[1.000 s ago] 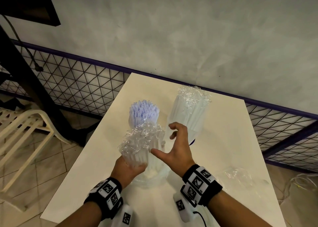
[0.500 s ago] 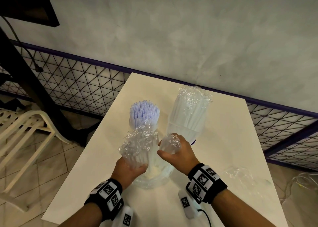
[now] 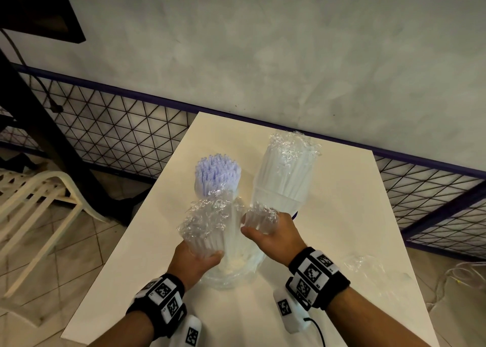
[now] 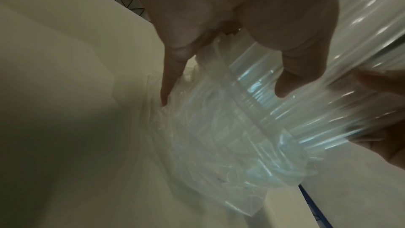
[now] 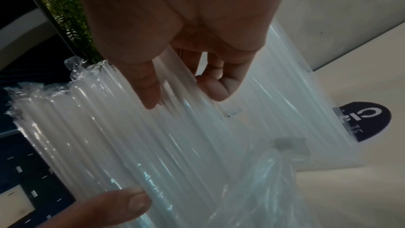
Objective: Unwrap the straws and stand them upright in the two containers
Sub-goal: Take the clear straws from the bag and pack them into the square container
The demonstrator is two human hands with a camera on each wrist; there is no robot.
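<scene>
Head view: a pale counter (image 3: 342, 215) is seen from above, set against a grey wall. A big bundle of wrapped clear straws (image 3: 207, 231) is gripped low down by the left hand (image 3: 194, 261), with the fingers curled round it. The bundle is held upright over a clear container (image 3: 236, 270) near the front of the counter. A small bunch of wrapped straws (image 3: 259, 219) is held by the right hand (image 3: 276, 233), with thumb and fingers closed on it, just beside the big bundle. Purple straws (image 3: 217, 173) are stood upright behind the big bundle. More wrapped straws are stood in the second container (image 3: 281, 199) further back. A crumpled plastic wrapper (image 3: 368, 266) is seen lying on the right of the counter.

Left wrist view: the left hand's fingers (image 4: 291, 68) are clamped on the clear straws, above crinkled plastic.

Right wrist view: a few straws are pinched between the right thumb and fingers (image 5: 214, 89). A dark round sticker (image 5: 370, 120) is seen on the counter.
</scene>
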